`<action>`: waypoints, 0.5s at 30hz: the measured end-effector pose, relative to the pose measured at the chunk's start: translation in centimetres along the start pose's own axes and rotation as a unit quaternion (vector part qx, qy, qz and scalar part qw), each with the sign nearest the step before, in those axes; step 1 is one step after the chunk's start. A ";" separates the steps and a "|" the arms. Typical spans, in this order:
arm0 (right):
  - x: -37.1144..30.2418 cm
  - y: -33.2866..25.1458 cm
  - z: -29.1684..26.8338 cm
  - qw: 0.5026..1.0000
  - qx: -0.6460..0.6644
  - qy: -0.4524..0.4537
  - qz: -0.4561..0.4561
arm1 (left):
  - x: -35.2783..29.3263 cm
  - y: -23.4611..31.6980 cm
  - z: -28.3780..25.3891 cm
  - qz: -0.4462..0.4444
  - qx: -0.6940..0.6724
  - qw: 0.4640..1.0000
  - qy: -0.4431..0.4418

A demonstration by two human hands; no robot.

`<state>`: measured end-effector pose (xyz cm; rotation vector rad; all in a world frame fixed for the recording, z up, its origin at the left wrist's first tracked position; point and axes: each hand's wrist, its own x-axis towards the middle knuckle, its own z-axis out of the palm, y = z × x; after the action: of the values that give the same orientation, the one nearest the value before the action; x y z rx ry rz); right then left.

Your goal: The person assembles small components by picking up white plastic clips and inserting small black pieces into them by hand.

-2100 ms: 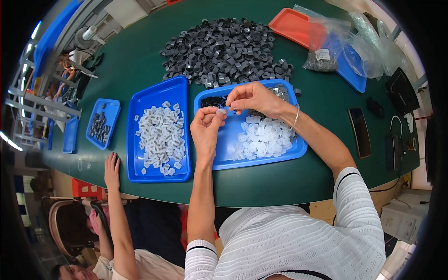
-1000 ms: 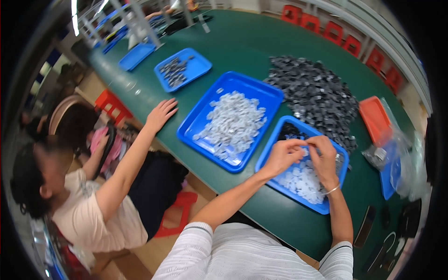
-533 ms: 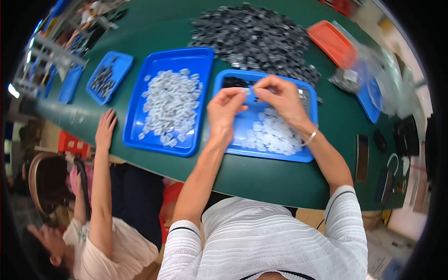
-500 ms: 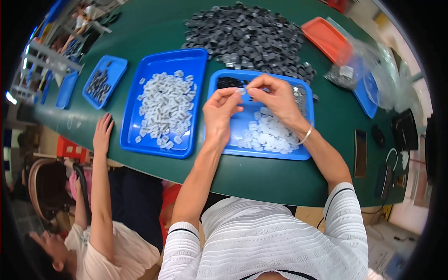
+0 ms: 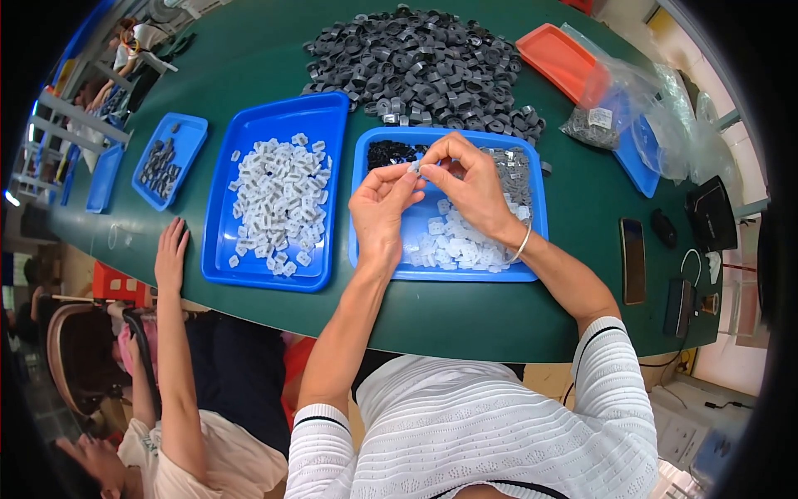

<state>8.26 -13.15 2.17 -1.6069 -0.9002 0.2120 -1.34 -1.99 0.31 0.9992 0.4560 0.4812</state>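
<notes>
Above the right-hand blue tray (image 5: 540, 249), my two hands meet fingertip to fingertip. My left hand (image 5: 381, 212) pinches a small whitish plastic piece (image 5: 414, 167) between thumb and finger. From the other side, my right hand (image 5: 474, 187) presses its thumb and forefinger on the same piece. Its details are mostly hidden by the fingers. Flat white plastic pieces (image 5: 461, 241) lie heaped below my hands in that tray. Small black parts (image 5: 389, 155) fill its far left corner, and small grey metal-looking parts (image 5: 511, 170) its far right.
Left stands a larger blue tray (image 5: 218, 249) of white-grey pieces (image 5: 278, 200). Dark grey ring-like parts (image 5: 416, 62) are piled at the back. A red tray (image 5: 553, 58), plastic bags (image 5: 657, 125) and a phone (image 5: 633, 258) lie right. A co-worker's hand (image 5: 171, 249) rests on the table edge.
The view has shifted slightly, so trays and pile appear a little further left. My fingertips have closed more tightly together around the small piece.
</notes>
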 end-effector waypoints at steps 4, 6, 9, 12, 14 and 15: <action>0.4 0.3 -0.5 0.999 -0.034 -0.001 -0.001 | 0.4 -0.3 0.4 0.022 0.014 1.000 -0.011; 0.5 0.5 -0.6 0.999 -0.052 -0.001 -0.009 | 0.6 -0.4 0.5 0.035 0.023 0.999 -0.016; 0.9 0.9 -0.2 1.000 -0.021 0.001 -0.008 | 0.9 -0.2 0.4 0.040 0.023 0.999 -0.012; 1.1 0.9 0.8 0.998 0.058 0.004 0.016 | 0.6 0.2 -0.6 0.053 0.024 0.998 0.007; 0.7 0.7 0.5 0.999 0.035 -0.003 0.017 | 0.4 -0.6 -1.0 0.070 0.002 0.998 0.001; 0.4 1.0 0.0 1.000 0.027 0.002 0.015 | 0.5 -1.1 -0.6 0.077 0.000 0.997 -0.023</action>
<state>8.95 -12.87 1.42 -1.5719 -0.8610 0.2522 -1.07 -1.78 -0.99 1.0483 0.3386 0.5946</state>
